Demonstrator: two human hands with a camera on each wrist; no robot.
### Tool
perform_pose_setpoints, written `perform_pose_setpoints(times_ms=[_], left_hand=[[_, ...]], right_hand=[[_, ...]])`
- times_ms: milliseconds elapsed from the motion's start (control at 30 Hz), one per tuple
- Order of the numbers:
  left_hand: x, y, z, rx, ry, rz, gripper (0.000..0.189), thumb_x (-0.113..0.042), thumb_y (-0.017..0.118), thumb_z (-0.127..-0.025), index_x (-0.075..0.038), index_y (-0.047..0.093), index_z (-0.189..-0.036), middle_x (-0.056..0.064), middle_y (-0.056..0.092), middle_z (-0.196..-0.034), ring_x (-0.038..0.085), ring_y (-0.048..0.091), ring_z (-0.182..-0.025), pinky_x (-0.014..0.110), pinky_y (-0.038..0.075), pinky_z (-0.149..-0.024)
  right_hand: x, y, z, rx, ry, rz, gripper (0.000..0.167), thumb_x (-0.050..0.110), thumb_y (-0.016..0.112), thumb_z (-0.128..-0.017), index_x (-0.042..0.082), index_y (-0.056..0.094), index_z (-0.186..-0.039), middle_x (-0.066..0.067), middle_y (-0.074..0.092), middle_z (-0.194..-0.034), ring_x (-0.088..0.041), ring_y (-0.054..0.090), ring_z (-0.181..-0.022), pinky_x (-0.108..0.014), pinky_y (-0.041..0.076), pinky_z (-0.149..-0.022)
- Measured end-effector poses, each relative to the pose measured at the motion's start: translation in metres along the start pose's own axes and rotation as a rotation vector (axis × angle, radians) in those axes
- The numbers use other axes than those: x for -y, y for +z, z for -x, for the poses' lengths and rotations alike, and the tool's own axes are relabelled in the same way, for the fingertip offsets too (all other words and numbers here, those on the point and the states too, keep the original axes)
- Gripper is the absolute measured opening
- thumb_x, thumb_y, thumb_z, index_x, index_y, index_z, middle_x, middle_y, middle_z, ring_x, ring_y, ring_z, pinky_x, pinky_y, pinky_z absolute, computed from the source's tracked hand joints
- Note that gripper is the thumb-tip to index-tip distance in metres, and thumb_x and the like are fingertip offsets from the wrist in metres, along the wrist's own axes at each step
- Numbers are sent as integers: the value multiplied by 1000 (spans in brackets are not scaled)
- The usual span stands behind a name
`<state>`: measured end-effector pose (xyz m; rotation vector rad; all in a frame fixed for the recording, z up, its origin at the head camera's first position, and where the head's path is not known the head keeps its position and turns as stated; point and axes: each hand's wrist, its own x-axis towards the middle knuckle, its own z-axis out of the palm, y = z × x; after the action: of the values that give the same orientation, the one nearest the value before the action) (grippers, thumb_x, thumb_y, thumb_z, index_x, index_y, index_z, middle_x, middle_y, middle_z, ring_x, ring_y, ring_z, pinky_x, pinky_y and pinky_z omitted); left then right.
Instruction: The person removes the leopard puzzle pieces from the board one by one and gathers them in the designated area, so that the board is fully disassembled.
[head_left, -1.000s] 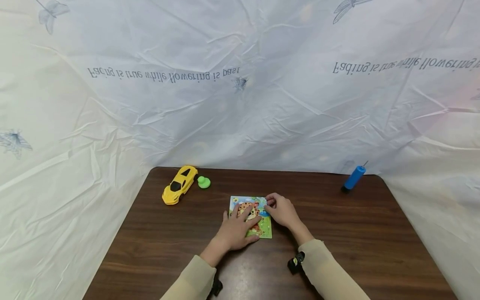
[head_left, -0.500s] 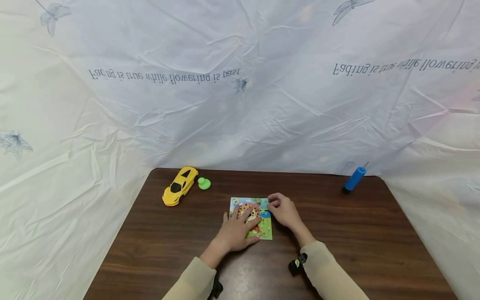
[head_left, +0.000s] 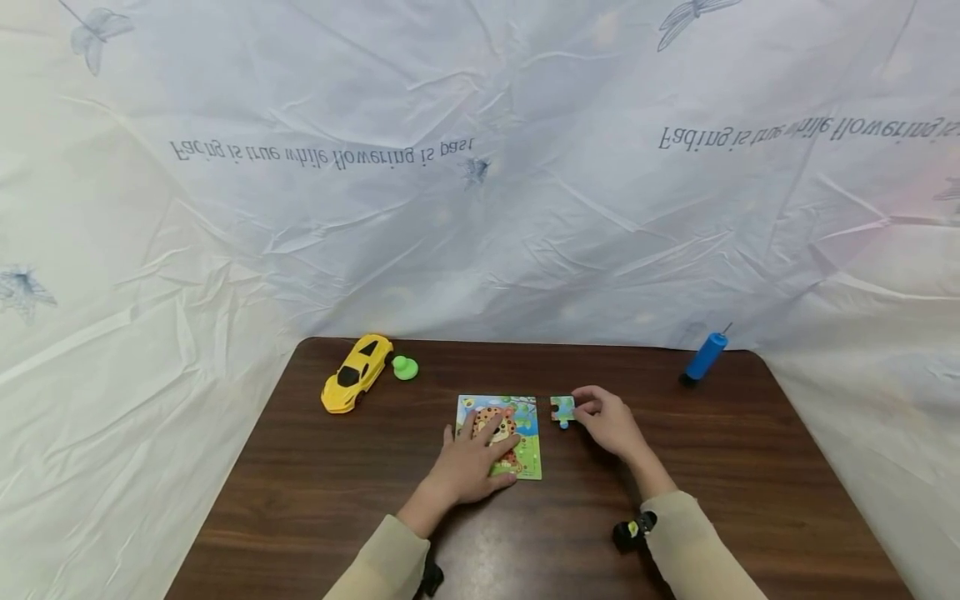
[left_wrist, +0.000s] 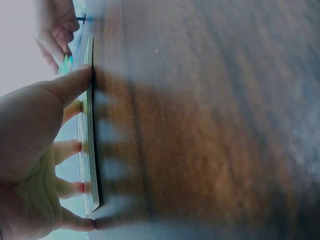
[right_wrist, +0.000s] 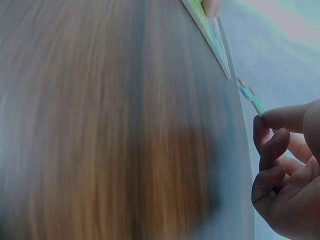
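Note:
A square jigsaw puzzle (head_left: 528,454) with a spotted cartoon animal lies flat near the middle of the table. Spread over its lower left part, my left hand (head_left: 468,467) rests with straight fingers; the left wrist view has the fingertips and thumb touching the board (left_wrist: 89,165). To the right of the puzzle, my right hand (head_left: 609,423) pinches a jigsaw puzzle piece (head_left: 562,410) by its right edge, between thumb and fingers. In the right wrist view the piece (right_wrist: 252,98) is held apart from the board, raised off the table.
At the back left of the brown table (head_left: 337,500) stand a yellow toy car (head_left: 358,373) and a small green knobbed object (head_left: 405,367). A blue cylinder with a thin metal tip (head_left: 705,358) is at the back right. A white printed cloth (head_left: 480,250) hangs behind.
My right hand has pulled away to the right from the puzzle's upper right corner, with the puzzle piece now in its pinch. The left hand has stayed on the board.

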<state>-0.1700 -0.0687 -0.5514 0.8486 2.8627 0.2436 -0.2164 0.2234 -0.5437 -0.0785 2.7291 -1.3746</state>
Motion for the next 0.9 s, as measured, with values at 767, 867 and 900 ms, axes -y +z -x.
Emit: perform_pose_setpoints(times_ms=[767,867,900], left_hand=[[0,-1,-1,6,-5,-5,64,-65,54,-101,-42,41,-160,2,19,-173,48,18,-154,78,28,-108],[0,0,-1,7,-6,-3,64,-65,54,-101,-42,41,-160,2,19,-173,48,17,-154,78,28,-108],[0,1,-1,7,-6,-2,64,-65,54,-101,-42,41,-160,2,19,-173,48,17,-154,78,28,-108]], right_hand=[[-53,-65,15,-5,140,51,37,12,63,-104,-1,60,-138,-22,72,-113,-39,67,-105,-51,53,-84],[-56,-67,14,-2,148,52,38,13,63,-104,-2,60,-138,-22,72,-112,-38,67,-103,-49,53,-82],[-57,-68,13,-3,151,53,38,13,63,-104,-2,60,-138,-22,72,-112,-38,67,-103,-50,53,-83]])
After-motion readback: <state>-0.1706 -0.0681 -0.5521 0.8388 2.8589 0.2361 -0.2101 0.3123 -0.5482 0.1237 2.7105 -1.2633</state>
